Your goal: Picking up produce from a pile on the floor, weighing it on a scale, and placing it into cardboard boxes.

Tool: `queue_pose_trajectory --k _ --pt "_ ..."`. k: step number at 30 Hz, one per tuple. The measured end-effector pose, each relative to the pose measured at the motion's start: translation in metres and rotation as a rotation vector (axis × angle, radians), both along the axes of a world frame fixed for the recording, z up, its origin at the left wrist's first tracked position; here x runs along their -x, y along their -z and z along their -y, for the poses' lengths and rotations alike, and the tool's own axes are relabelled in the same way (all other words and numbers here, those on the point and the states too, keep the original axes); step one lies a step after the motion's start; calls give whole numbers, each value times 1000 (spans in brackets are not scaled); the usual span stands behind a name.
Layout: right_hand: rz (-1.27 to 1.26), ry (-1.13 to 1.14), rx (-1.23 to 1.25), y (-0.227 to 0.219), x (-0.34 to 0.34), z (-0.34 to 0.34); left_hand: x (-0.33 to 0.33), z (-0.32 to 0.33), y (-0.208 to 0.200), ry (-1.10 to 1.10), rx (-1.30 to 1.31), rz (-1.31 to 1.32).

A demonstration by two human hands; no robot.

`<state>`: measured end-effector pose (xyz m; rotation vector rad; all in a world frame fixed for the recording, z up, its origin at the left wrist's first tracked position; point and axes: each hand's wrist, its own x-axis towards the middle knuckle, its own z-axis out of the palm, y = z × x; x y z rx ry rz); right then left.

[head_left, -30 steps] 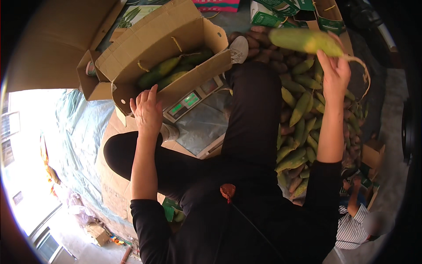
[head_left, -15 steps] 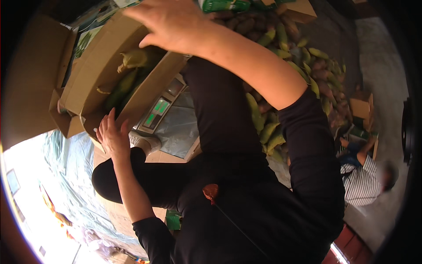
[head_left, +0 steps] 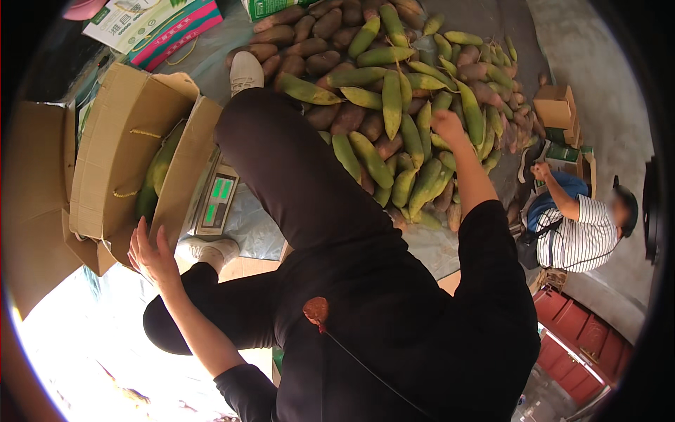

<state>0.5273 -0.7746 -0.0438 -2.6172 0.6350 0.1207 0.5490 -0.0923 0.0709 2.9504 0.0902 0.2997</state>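
We see our left hand at the left of the frame, its fingers extended and spread, with nothing between them. The fingertips are just beside the lower end of an open cardboard box; we cannot tell whether they touch it. Inside the box, at the left of the frame, lie long green radishes beside its yellow cord handles. A digital scale with a lit green display shows along the box's right wall.

Our right hand is right of centre in the upper half, over a pile of green radishes. Its fingers are curled in, and we cannot tell whether they grip one. The pile spreads across the upper centre and right, mixed with reddish-brown root vegetables, which gather thickest along its upper left side.

Between the box and the pile, our bent leg in dark trousers ends in a pale shoe. At the right edge, a co-worker in a striped shirt is near small cardboard cartons.
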Motion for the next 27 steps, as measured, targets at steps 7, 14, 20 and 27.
queue_pose_trajectory --k 7,14,20,27 --pt "-229 146 -119 100 95 23 -2 0 6 17 -88 52" --pt "-129 337 -263 106 45 -26 -2 -4 7 20 -106 95" --pt "-38 645 -481 108 -18 -89 5 -5 3 -42 -118 82" --pt "-31 780 -479 139 -30 -83 -1 -6 12 4 -48 113"
